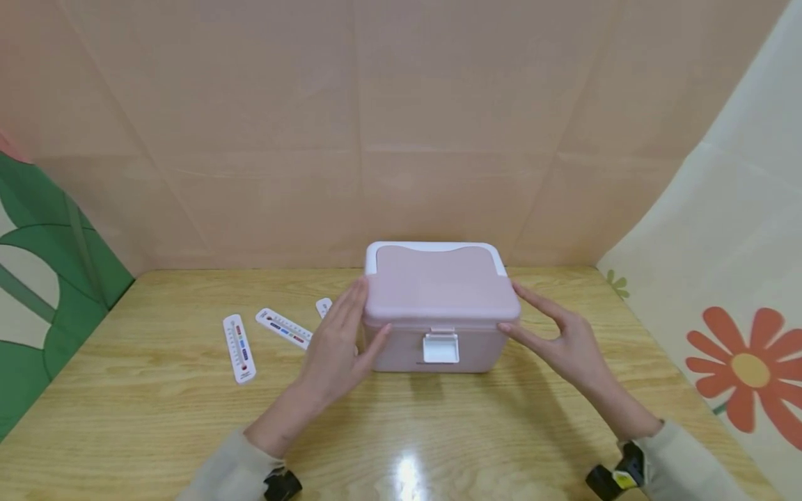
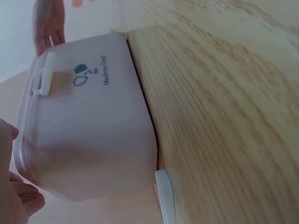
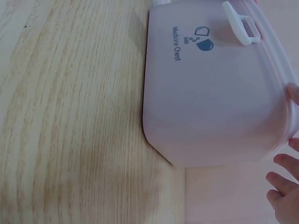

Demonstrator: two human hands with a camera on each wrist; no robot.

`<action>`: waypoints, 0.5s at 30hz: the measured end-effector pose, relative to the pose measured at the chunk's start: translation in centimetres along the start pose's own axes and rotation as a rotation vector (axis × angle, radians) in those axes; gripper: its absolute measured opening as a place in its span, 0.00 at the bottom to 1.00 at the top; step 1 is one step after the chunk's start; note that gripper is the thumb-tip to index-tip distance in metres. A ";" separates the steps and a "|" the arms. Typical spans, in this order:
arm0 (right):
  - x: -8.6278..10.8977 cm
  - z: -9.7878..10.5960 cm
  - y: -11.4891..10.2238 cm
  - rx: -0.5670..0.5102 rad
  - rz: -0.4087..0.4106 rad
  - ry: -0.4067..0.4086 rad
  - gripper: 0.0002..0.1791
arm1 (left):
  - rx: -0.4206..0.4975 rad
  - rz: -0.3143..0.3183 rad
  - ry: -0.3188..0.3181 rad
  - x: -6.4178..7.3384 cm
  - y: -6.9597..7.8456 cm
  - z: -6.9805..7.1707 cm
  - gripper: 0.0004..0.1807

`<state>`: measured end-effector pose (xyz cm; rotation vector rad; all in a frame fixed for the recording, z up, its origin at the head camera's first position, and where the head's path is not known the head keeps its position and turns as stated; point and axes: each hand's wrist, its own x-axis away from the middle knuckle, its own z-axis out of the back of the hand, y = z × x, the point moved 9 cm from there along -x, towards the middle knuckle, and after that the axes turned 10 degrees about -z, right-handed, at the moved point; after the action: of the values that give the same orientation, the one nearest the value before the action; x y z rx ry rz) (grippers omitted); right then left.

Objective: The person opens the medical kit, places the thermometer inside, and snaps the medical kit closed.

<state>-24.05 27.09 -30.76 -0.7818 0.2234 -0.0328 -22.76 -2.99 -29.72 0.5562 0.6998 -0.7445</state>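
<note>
Your left hand (image 1: 335,348) and right hand (image 1: 576,348), spread wide above the counter (image 1: 207,417), flank the pink medicine chest (image 1: 473,353) standing there, touching its lid (image 1: 438,282), and uneven pressure could skid it into the white thermometers (image 1: 285,328) or leave you snagged on the jutting latch (image 1: 441,349).

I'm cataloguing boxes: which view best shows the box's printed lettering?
The right wrist view: the lettering on the box is sharpest there, clearly "Medicine Chest". The left wrist view shows it blurrier; the head view, nothing legible.
</note>
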 end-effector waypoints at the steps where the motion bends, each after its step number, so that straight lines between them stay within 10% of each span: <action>1: 0.0 0.0 0.0 -0.002 -0.001 0.000 0.36 | 0.008 0.017 -0.008 0.1 -0.2 -0.1 0.38; 15: 0.3 -0.3 0.3 -0.046 -0.007 -0.014 0.35 | 0.000 0.144 -0.062 0.4 -1.5 -0.6 0.44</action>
<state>-23.84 27.08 -31.20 -0.8287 0.2085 -0.0286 -23.90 -3.70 -30.70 0.5746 0.5957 -0.6251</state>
